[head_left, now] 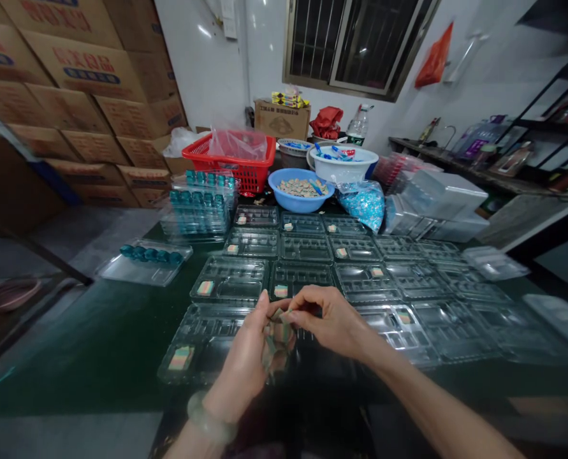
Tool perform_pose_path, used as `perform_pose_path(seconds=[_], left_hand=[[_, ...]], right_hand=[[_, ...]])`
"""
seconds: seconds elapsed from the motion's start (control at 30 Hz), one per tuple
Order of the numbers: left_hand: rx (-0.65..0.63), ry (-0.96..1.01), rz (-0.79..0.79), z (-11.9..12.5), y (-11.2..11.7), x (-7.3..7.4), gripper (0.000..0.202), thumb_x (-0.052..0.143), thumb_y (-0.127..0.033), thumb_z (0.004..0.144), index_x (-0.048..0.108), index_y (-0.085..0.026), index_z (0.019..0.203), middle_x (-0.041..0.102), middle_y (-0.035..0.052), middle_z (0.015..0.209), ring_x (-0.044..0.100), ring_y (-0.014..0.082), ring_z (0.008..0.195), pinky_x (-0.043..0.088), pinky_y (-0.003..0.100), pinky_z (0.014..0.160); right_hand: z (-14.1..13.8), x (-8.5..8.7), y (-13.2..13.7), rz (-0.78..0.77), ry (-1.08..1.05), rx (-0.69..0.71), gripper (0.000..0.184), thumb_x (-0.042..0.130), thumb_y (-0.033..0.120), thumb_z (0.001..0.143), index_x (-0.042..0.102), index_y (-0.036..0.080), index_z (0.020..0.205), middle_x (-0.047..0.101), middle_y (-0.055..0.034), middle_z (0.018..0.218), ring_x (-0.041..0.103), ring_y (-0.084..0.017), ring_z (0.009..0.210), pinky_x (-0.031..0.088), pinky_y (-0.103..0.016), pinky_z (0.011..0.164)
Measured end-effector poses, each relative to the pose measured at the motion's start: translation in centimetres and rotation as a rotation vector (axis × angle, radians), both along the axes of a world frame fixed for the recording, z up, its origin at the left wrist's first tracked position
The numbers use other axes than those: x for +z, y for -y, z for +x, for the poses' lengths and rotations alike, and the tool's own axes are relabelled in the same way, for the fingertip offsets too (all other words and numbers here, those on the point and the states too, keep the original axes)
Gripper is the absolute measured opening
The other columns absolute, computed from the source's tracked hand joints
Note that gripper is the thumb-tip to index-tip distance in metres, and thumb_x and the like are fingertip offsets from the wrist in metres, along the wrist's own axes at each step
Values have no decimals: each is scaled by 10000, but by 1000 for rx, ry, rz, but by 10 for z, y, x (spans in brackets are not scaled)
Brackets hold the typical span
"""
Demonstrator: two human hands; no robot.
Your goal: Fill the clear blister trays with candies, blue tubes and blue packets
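The right hand [331,317] and left hand [240,360] meet over a clear plastic tray [207,325]. The fingers of both close on a striped sweet [278,335] (its long side points down), at two o'clock from the left hand.

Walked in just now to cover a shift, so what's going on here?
A person's left hand cradles a bunch of striped pastel pieces while the right hand pinches at them, above clear plastic blister trays spread across a green-topped table. Several tray compartments hold a single striped piece. Farther back, a blue bowl holds more small pieces.
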State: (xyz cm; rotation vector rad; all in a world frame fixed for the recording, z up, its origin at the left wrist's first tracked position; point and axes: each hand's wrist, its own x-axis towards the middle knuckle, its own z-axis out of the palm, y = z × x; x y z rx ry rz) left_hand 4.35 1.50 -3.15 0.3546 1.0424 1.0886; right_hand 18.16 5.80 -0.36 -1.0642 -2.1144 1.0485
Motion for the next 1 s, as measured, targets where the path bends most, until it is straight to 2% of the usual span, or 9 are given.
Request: perform_pose_path(seconds=[0.17, 0.37, 0.47, 0.53, 0.67, 0.77, 0.83, 0.9, 1.0], left_hand=[[-27, -48, 86, 1, 4, -2, 504, 469, -565, 736, 616, -134, 951, 587, 37, 570, 562, 144, 490, 389, 208, 404], [-65, -54, 119, 0, 2, 1, 508, 435, -573, 748, 587, -158, 999, 565, 25, 520, 542, 144, 447, 338, 193, 366], [-35, -2, 57, -1, 0, 3, 435, 468, -537, 748, 585, -165, 939, 553, 12, 525, 529, 133, 440, 332, 186, 363], [-16, 61, 21, -3, -1, 3, 339, 487, -466, 761, 578, -160, 877, 565, 17, 566, 521, 124, 445, 315, 178, 350], [7, 88, 48, -7, -2, -1, 278, 521, -357, 751, 577, -167, 947, 595, 31, 694, 544, 136, 517, 338, 194, 373], [153, 51, 109, -5, -2, -3, 352, 518, -411, 753, 562, -194, 1026, 590, 11, 751, 547, 124, 536, 364, 202, 403], [229, 55, 139, -1, -1, -2, 392, 486, -476, 761, 555, -203, 1034, 578, 1, 771, 539, 111, 535, 368, 201, 415], [261, 65, 182, 3, 0, -1, 434, 453, -520, 767, 543, -206, 1052, 565, 1, 780, 529, 105, 539, 370, 201, 424], [305, 34, 251, 7, 1, -2, 485, 404, -544, 781, 520, -192, 1094, 559, 21, 800, 543, 127, 611, 417, 228, 500]], right_hand=[[-7, -3, -7, 143, 219, -1, 109, 553, 174, 733, 568, 177, 624, 537, 38, 588, 469, -96, 568, 306, -196, 522], [-13, -7, -4, 213, 278, -44, 25, 588, 228, 741, 606, 213, 734, 565, 34, 643, 487, -119, 642, 326, -215, 587], [-13, -9, -4, 233, 216, -6, 86, 565, 159, 747, 614, 209, 697, 567, 29, 651, 494, -123, 686, 343, -226, 644], [-10, -9, -7, 196, 122, -32, 108, 550, 144, 755, 607, 193, 677, 564, 23, 657, 498, -122, 698, 354, -225, 652], [-2, -1, -6, -10, -130, -125, 102, 539, 216, 785, 601, 164, 721, 561, 18, 660, 493, -107, 625, 367, -211, 570], [-2, 2, 8, -174, -247, -135, 108, 557, 235, 773, 600, 160, 708, 551, 24, 633, 490, -103, 597, 366, -202, 538], [-7, -3, 21, -232, -284, -152, 104, 563, 227, 767, 599, 164, 692, 552, 26, 621, 491, -102, 583, 368, -201, 530], [-16, -14, 33, -203, -282, -206, 94, 566, 208, 759, 594, 171, 677, 559, 23, 624, 493, -107, 581, 374, -211, 539], [-29, -32, 44, -23, -218, -345, 76, 560, 175, 751, 582, 184, 679, 568, 9, 681, 498, -126, 633, 382, -245, 601]])
